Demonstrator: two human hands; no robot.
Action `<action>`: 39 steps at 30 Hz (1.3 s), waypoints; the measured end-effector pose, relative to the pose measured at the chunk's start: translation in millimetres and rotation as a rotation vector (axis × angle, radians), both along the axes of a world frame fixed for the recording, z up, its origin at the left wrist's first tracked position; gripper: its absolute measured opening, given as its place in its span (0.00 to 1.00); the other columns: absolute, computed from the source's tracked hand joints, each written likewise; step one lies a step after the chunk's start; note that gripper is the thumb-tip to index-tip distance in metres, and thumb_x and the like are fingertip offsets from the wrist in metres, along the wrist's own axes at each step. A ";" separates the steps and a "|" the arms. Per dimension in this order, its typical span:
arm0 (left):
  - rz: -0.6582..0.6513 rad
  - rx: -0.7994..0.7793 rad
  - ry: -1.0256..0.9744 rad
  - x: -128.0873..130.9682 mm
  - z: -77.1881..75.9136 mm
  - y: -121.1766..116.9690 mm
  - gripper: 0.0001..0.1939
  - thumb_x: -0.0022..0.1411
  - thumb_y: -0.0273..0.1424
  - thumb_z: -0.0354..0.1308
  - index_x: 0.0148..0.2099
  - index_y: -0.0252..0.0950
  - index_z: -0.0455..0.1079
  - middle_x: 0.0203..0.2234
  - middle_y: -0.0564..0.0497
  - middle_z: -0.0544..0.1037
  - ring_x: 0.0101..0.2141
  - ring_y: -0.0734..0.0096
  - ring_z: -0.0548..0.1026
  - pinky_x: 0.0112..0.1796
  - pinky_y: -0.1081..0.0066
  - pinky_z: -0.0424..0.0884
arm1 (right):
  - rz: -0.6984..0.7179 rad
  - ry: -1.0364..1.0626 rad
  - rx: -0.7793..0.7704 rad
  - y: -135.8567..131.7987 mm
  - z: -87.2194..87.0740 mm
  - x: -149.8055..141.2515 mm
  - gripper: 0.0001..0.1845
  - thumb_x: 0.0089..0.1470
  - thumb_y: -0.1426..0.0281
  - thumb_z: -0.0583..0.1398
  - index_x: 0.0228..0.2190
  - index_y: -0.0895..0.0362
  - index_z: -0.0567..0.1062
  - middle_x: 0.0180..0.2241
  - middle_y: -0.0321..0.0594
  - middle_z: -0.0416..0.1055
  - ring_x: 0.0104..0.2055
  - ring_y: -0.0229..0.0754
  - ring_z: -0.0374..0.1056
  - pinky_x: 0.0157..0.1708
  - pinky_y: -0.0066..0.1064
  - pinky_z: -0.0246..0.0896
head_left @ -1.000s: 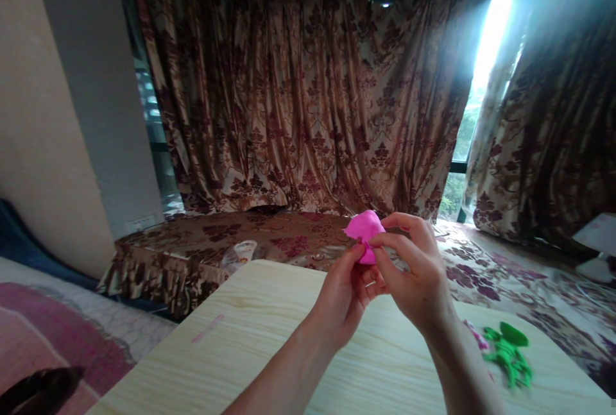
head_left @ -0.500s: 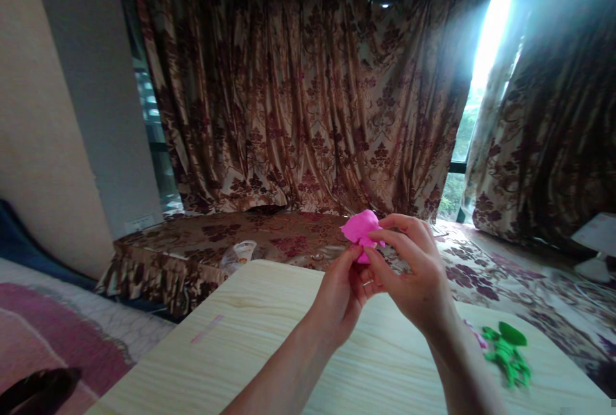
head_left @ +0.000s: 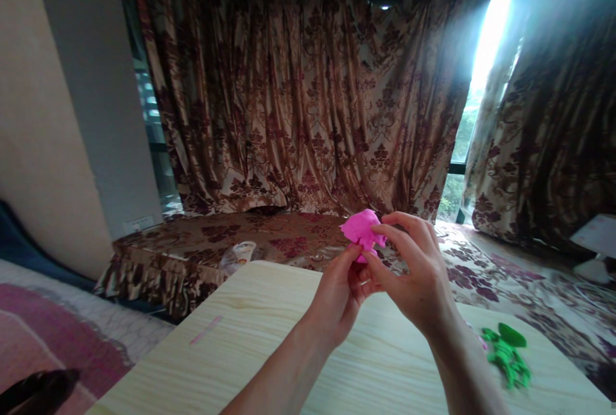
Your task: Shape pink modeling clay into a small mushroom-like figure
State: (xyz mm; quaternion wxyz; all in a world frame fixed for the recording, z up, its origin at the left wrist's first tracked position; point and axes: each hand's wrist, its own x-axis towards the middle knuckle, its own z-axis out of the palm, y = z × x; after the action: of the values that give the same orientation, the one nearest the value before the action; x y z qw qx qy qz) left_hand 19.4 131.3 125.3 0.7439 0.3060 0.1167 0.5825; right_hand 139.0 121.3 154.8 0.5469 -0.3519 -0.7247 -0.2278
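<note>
A lump of bright pink modelling clay (head_left: 360,228), flattened and ragged at the edges, is held up over the far part of the table. My left hand (head_left: 339,290) pinches its lower end between thumb and fingers. From the right, my right hand (head_left: 418,267) grips the clay's right side with thumb and fingertips, its other fingers curved. Part of the lump's underside is hidden by my fingers. To the right of my right wrist lies a green clay figure (head_left: 507,354) with a rounded, leaf-like piece on top.
The pale wood-grain table (head_left: 240,331) carries a thin pink strip (head_left: 206,330) at left. A small pink piece (head_left: 482,342) is mostly hidden by my right forearm. Beyond the table's far edge sit a clear plastic container (head_left: 243,251) and, at right, a white lamp (head_left: 595,238).
My right fingers have shifted slightly on the pink clay, and its right edge shows a little more. My left hand has barely moved.
</note>
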 end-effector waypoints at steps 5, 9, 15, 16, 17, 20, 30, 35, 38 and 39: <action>-0.005 0.021 0.011 0.0 -2.0 -0.2 0.09 0.58 0.33 0.59 0.37 0.32 0.71 0.29 0.52 0.76 0.26 0.78 0.71 0.31 0.72 0.72 | 0.008 0.014 -0.008 -0.7 1.4 -2.3 0.17 0.49 0.73 0.62 0.43 0.55 0.73 0.46 0.45 0.67 0.49 0.48 0.61 0.49 0.44 0.59; 0.014 0.021 0.019 -1.2 -2.6 0.8 0.08 0.59 0.33 0.59 0.35 0.32 0.71 0.26 0.53 0.75 0.25 0.78 0.71 0.31 0.73 0.72 | 0.066 0.086 -0.015 -4.2 4.9 -1.3 0.09 0.49 0.70 0.63 0.36 0.56 0.75 0.41 0.44 0.68 0.45 0.46 0.63 0.45 0.42 0.61; 0.067 0.076 0.069 -4.8 0.1 5.4 0.09 0.60 0.34 0.57 0.34 0.32 0.71 0.24 0.53 0.73 0.25 0.77 0.71 0.30 0.72 0.73 | 0.136 0.202 -0.375 -7.2 1.6 -2.6 0.11 0.56 0.67 0.57 0.27 0.56 0.77 0.25 0.37 0.68 0.27 0.38 0.64 0.28 0.31 0.59; 0.080 0.092 0.063 -5.2 0.3 6.1 0.09 0.60 0.34 0.57 0.35 0.33 0.71 0.26 0.53 0.73 0.26 0.77 0.71 0.31 0.72 0.72 | 0.161 0.237 -0.452 -6.7 0.2 -5.8 0.12 0.57 0.65 0.57 0.28 0.56 0.78 0.24 0.37 0.69 0.26 0.38 0.65 0.27 0.30 0.59; 0.091 0.110 0.053 -5.6 0.3 6.8 0.08 0.60 0.33 0.57 0.36 0.33 0.71 0.27 0.53 0.74 0.27 0.77 0.71 0.31 0.73 0.72 | 0.192 0.285 -0.517 -6.1 -1.0 -9.7 0.12 0.56 0.64 0.57 0.30 0.56 0.79 0.24 0.37 0.71 0.27 0.38 0.66 0.26 0.30 0.60; 0.126 0.167 0.036 -6.3 -0.5 8.1 0.06 0.60 0.31 0.57 0.38 0.34 0.71 0.29 0.53 0.74 0.29 0.78 0.71 0.32 0.75 0.71 | 0.293 0.493 -0.632 -4.3 -2.9 -21.6 0.14 0.54 0.61 0.59 0.35 0.57 0.79 0.27 0.38 0.76 0.29 0.40 0.71 0.28 0.29 0.64; 0.233 0.223 0.111 -4.3 -1.7 8.0 0.06 0.58 0.32 0.59 0.38 0.36 0.72 0.30 0.53 0.74 0.28 0.77 0.71 0.30 0.75 0.68 | 0.544 0.840 -0.808 -1.8 -2.5 -32.9 0.16 0.47 0.60 0.64 0.32 0.59 0.80 0.19 0.34 0.70 0.21 0.34 0.63 0.19 0.24 0.57; 0.264 0.215 0.149 -3.8 -2.7 8.2 0.08 0.57 0.35 0.60 0.37 0.36 0.71 0.27 0.54 0.73 0.27 0.76 0.70 0.29 0.75 0.66 | 0.729 0.982 -0.763 -0.7 -4.8 -34.2 0.16 0.46 0.60 0.65 0.32 0.60 0.77 0.16 0.28 0.61 0.16 0.28 0.51 0.15 0.21 0.46; 0.248 0.219 0.174 -2.7 -2.6 7.0 0.09 0.58 0.36 0.59 0.38 0.36 0.71 0.27 0.53 0.73 0.28 0.76 0.71 0.29 0.76 0.66 | 0.726 0.977 -0.703 -1.4 -5.0 -31.2 0.15 0.47 0.60 0.64 0.32 0.59 0.77 0.16 0.28 0.62 0.18 0.29 0.54 0.17 0.23 0.50; 0.244 0.222 0.182 -2.3 -2.6 6.6 0.10 0.58 0.36 0.59 0.38 0.36 0.71 0.27 0.53 0.73 0.28 0.76 0.71 0.29 0.76 0.66 | 0.701 0.964 -0.685 -1.8 -4.9 -30.2 0.15 0.48 0.60 0.64 0.33 0.58 0.78 0.17 0.29 0.63 0.18 0.30 0.55 0.19 0.23 0.52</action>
State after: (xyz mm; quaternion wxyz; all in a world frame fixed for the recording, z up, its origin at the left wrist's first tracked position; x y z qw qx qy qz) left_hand 17.1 138.0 122.7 0.6157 0.4211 0.1547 0.6478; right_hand 108.8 119.6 149.9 0.7076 -0.3117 -0.5028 0.3864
